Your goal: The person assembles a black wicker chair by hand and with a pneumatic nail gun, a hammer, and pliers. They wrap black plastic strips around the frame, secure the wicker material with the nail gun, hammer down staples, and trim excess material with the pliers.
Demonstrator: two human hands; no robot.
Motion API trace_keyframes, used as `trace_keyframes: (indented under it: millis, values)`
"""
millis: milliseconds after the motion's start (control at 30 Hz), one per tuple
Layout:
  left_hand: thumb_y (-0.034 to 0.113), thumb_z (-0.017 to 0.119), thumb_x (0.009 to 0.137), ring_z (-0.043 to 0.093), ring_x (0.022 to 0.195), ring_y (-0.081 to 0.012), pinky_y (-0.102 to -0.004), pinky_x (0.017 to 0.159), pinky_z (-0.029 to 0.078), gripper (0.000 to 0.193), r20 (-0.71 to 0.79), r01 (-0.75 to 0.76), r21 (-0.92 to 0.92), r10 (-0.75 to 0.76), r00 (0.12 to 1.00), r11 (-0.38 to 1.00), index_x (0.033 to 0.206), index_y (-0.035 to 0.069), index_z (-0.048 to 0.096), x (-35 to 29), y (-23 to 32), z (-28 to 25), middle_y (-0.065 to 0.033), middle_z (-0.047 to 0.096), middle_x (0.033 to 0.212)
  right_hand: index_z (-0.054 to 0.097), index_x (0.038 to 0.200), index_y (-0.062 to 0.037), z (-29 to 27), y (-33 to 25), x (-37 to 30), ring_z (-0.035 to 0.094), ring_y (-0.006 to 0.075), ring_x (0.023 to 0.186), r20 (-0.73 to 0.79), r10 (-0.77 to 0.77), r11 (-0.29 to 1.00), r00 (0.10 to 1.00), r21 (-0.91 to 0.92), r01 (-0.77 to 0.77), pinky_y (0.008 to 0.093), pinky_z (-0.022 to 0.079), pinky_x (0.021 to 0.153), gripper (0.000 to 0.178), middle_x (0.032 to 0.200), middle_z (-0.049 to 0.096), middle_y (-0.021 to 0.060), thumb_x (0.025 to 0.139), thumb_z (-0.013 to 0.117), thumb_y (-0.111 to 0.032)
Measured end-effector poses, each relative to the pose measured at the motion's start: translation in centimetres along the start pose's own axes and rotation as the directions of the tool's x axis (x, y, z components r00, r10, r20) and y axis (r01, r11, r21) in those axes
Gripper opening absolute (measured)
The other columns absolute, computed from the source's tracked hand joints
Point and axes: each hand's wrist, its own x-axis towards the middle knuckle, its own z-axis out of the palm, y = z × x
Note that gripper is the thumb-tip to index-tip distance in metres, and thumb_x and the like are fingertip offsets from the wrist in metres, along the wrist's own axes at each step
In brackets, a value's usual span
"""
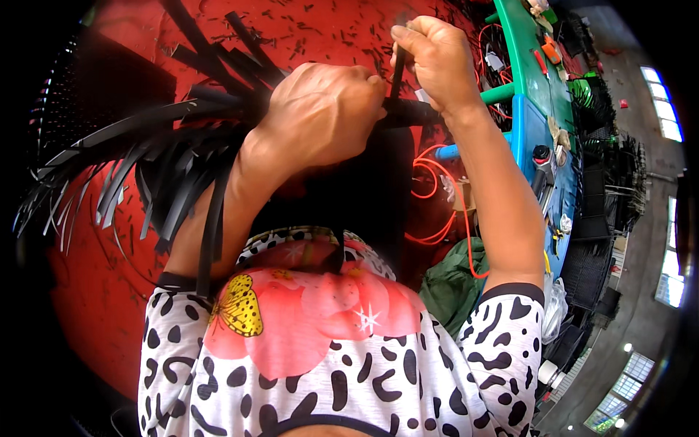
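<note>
My left hand (pixel 324 109) is closed in a fist with its knuckles toward the top. Flat black strips (pixel 193 109) fan out beside it to the left, their loose ends drooping over my forearm. My right hand (pixel 440 65), higher up and to the right, pinches a narrow black strip (pixel 398 76) between thumb and fingertips. That strip runs down to the left fist. A thicker dark length (pixel 415 113) passes from the left fist behind my right wrist. What lies inside the left palm is hidden.
Small black scraps (pixel 349 36) litter the red floor (pixel 131 269). On the right stand a green and blue bench (pixel 531 124) with a dark power tool (pixel 541 164) and an orange-handled tool (pixel 551 51). Orange tubing (pixel 466 218) curls below, near green cloth (pixel 459 280).
</note>
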Motion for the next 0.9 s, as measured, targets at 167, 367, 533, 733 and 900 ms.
trace_keyframes:
  millis: [167,367,533,733,900]
  values:
    - [0.012,0.066,0.074,0.059,0.068,-0.0334,-0.0427,0.058,0.046,0.019,0.043,0.029,0.000,-0.029,0.999,1.000,0.090,0.005,0.059,-0.1,0.1,-0.1,-0.0117,0.058,0.072,0.054,0.063,-0.0027,0.2,2.5,1.5,0.040,0.0062,0.053,0.134,0.013,0.992,0.991,-0.128,0.005,0.0251,0.034,0.049,0.025,0.057,0.049,-0.0015,0.086,0.059,-0.009]
    - [0.007,0.064,0.075,0.059,0.065,-0.0309,-0.0405,0.057,0.046,0.027,0.064,-0.039,0.006,0.038,0.997,0.999,0.102,0.010,0.064,-0.3,0.0,-0.4,-0.0104,0.057,0.072,0.052,0.061,-0.0030,0.1,2.4,1.9,0.043,0.0084,0.051,0.246,0.193,0.935,0.950,-0.340,-0.102,0.0272,0.037,0.048,0.027,0.056,0.049,0.0005,0.084,0.060,-0.014]
    - [0.008,0.063,0.077,0.059,0.065,-0.0307,-0.0402,0.056,0.046,0.024,0.031,-0.047,0.017,0.046,0.998,0.999,0.101,0.011,0.066,0.0,-0.2,-0.2,-0.0103,0.057,0.072,0.057,0.071,-0.0022,0.0,1.9,1.8,0.048,0.0097,0.052,0.331,0.231,0.911,0.915,-0.404,-0.083,0.0262,0.040,0.050,0.017,0.060,0.054,0.0021,0.083,0.060,-0.015]
    - [0.009,0.063,0.078,0.059,0.066,-0.0306,-0.0403,0.057,0.046,0.024,0.081,-0.035,0.022,0.033,0.996,0.999,0.102,0.011,0.067,-0.1,-0.2,-0.1,-0.0102,0.057,0.073,0.055,0.123,-0.0032,-2.8,0.8,-0.3,0.057,0.0096,0.077,0.438,-0.017,0.998,0.899,0.056,-0.008,0.0231,0.047,0.067,0.046,0.085,0.061,0.0044,0.078,0.054,0.000]
    - [0.006,0.064,0.077,0.060,0.067,-0.0304,-0.0394,0.057,0.047,0.027,0.051,-0.054,0.006,0.054,0.997,0.998,0.103,0.010,0.066,0.0,-0.4,-0.2,-0.0105,0.058,0.074,0.064,0.106,0.0007,-2.6,1.1,0.0,0.059,0.0127,0.081,0.500,-0.098,0.922,0.861,-0.281,0.268,0.0263,0.049,0.074,0.031,0.086,0.062,0.0053,0.076,0.056,0.002]
